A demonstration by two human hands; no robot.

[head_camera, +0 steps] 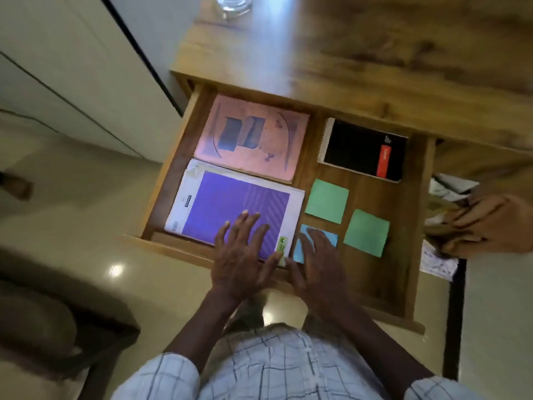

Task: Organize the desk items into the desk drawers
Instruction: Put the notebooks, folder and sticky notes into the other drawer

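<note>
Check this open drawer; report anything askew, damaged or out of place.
Nothing spilled. The purple book with a white border looks frayed at its far left corner. The nearer green square sticky pad and the farther green square sticky pad sit staggered, slightly turned against the black spiral notebook.

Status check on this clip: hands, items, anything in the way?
Left hand open, flat on purple book. Right hand open, fingers on blue sticky pad. Both items in open drawer. Nothing blocking.
</note>
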